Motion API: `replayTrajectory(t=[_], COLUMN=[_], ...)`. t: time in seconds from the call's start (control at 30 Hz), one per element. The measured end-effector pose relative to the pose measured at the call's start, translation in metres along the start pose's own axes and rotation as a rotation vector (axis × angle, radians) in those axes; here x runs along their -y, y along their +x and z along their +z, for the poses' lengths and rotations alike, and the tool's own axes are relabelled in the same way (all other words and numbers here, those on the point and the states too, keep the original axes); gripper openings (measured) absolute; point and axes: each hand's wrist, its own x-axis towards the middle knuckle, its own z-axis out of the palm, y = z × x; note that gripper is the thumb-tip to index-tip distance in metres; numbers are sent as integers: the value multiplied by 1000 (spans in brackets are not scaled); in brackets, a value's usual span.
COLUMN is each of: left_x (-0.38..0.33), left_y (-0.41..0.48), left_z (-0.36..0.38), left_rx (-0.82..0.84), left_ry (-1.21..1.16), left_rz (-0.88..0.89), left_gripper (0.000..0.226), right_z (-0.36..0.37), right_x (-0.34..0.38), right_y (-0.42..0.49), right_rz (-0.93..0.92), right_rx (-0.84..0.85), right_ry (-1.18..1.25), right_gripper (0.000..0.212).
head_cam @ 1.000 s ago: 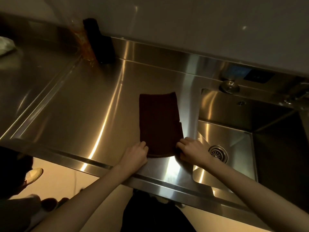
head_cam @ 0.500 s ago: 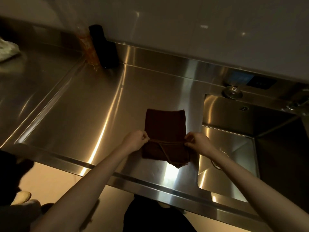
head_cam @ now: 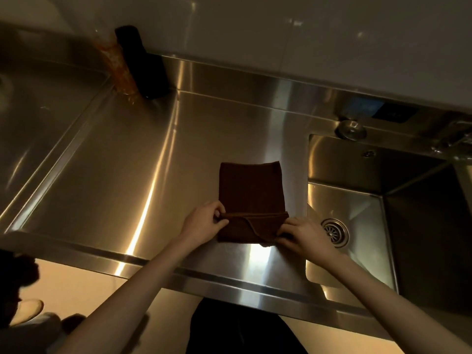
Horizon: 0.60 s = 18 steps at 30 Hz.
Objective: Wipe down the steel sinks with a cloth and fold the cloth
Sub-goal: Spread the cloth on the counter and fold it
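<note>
cloth half-folded on the steel counter, both hands on it

far left, by the back wall: a clear container (head_cam: 120,65) with something orange in it, blurred. a tall black thing (head_cam: 143,62) stands just beside it, touching or nearly so; cannot tell what it is.

steel counter (head_cam: 102,162) runs across the view. the dark brown cloth (head_cam: 251,190) lies flat on it, just left of the sink (head_cam: 344,162). its long axis runs from the front edge toward the wall. the near end is turned up over itself, and its hem crosses the cloth left to right between the hands, with a slanted flap below.

left hand (head_cam: 204,222): thumb and curled fingers pinch the left end of the hem. right hand (head_cam: 304,236): fingers bent, pinching the cloth at its right near corner.

the sink basin has a round drain strainer (head_cam: 334,232) in its floor. a round metal knob (head_cam: 352,129) sits on the ledge behind it. a small dark panel (head_cam: 383,111) with a blue patch is on the backsplash; its markings are too small to read. tap (head_cam: 454,146) at the far right, partly cut off.
</note>
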Motion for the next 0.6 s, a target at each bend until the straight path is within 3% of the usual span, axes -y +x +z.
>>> replayTrajectory(t=[0.07,0.13,0.23,0.3,0.37,0.47,0.6], left_x=[2,2,-2,-6,-9,0,10], left_y=[1,3,-4,-14,-25,-32,-29], left_z=[-2,-2,1,2,6,13,10], left_rx=[29,33,-84,-205,-217,-128,-3], left_ry=[-41,-76,74,242,314,388,391], left_rz=[-32,-55,22,219,443,589,548], left_gripper=[20,22,17,21,24,32,47], right_z=[-1,4,9,9,5,13,19], right_x=[-5,-12,-15,-6,8,14,1], right_y=[2,2,-3,-8,-12,-11,0], right_rz=[243,500,694,626,342,-8,130], right_rx=[47,-8,-190,-316,-379,-212,-93], right_ry=[290,515,509,380,216,77,206], right_gripper=[12,13,13,22,23,28,26])
